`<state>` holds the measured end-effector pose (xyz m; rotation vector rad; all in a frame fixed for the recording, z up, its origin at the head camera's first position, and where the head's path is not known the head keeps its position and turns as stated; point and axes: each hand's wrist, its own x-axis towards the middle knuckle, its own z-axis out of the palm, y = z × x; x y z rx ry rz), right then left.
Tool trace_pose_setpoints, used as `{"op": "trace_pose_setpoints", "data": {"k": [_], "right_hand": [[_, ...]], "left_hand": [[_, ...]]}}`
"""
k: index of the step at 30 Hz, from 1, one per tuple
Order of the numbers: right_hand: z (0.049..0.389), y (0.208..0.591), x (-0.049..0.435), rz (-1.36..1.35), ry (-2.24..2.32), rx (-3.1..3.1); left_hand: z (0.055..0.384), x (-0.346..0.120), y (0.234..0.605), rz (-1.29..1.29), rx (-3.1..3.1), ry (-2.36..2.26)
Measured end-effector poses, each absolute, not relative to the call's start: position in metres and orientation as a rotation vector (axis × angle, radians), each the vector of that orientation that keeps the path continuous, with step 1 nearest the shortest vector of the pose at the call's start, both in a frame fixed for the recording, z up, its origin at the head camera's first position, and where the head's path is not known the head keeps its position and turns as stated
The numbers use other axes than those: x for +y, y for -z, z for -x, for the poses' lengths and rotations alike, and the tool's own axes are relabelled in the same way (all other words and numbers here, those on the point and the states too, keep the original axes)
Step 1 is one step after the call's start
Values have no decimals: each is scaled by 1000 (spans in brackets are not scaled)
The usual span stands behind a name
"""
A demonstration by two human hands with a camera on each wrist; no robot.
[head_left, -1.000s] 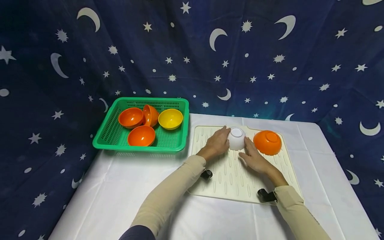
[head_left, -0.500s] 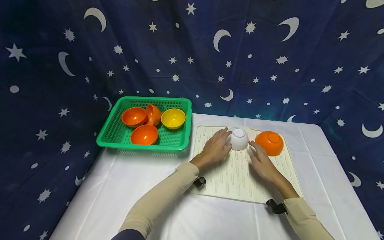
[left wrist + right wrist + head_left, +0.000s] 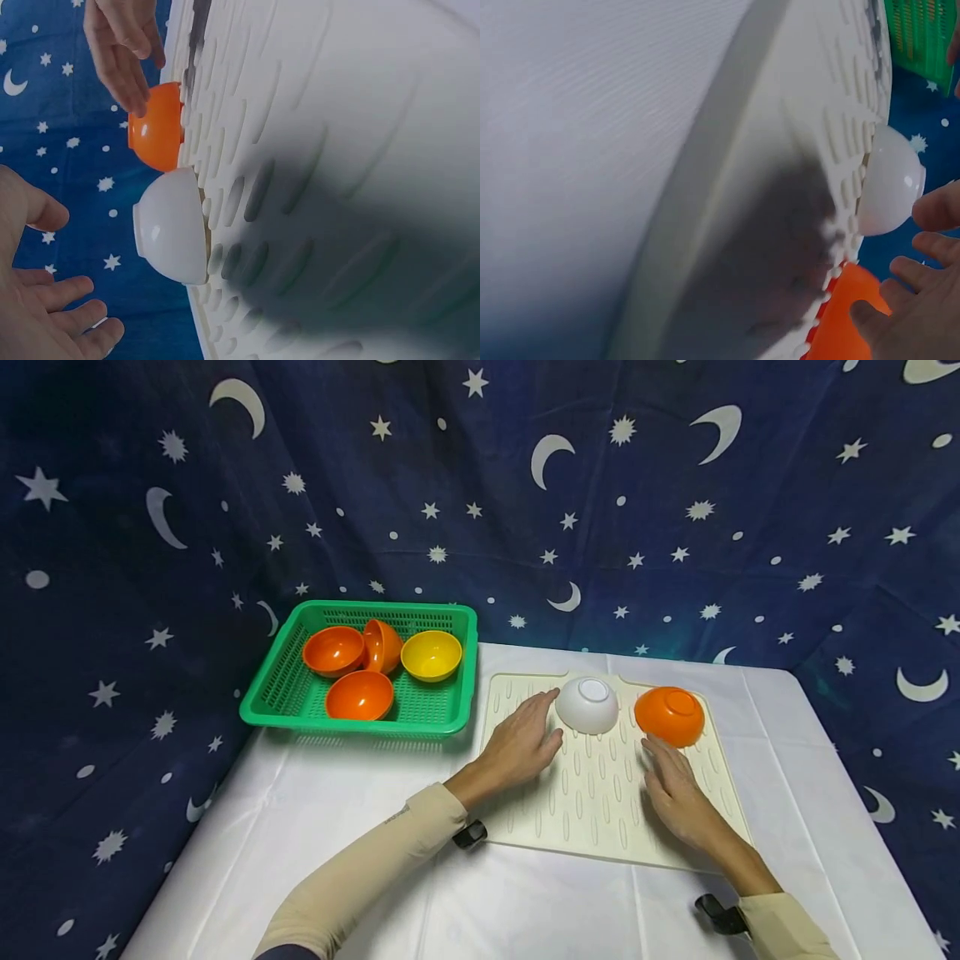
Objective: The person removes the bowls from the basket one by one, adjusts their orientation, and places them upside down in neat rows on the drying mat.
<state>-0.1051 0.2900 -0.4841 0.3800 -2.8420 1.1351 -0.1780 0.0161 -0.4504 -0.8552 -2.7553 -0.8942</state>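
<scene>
A white bowl [image 3: 585, 710] rests upside down on the cream ridged drying mat [image 3: 577, 810], with an upside-down orange bowl [image 3: 670, 717] to its right. My left hand [image 3: 521, 739] is just left of the white bowl, fingers extended and holding nothing. In the left wrist view a gap shows between that hand [image 3: 52, 300] and the white bowl [image 3: 172, 229]. My right hand [image 3: 682, 793] hovers over the mat in front of the orange bowl, its fingers spread and holding nothing. Seen from the right wrist, its fingers overlap the orange bowl [image 3: 844, 319].
A green plastic basket [image 3: 258, 710] stands at the back left of the white-clothed table [image 3: 360, 810]. Inside are several orange bowls [image 3: 360, 696] and a yellow bowl [image 3: 431, 657]. A dark blue curtain [image 3: 480, 485] with moons and stars hangs behind.
Both hands have let go of the white bowl and drawn apart toward the body, the left hand to the left, the right hand to the right. The white bowl stays upside down on the mat.
</scene>
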Motion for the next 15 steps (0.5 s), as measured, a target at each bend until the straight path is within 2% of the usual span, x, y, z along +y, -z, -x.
{"op": "trace_pose_setpoints", "data": {"k": [7,15], "right_hand": [[95,491,310,-360,-1042,-2872],[87,490,338,-207,-885,-3006]], "left_hand": [[161,1,448,887,-2740,900],[145,-19,447,905,-2684,968]]}}
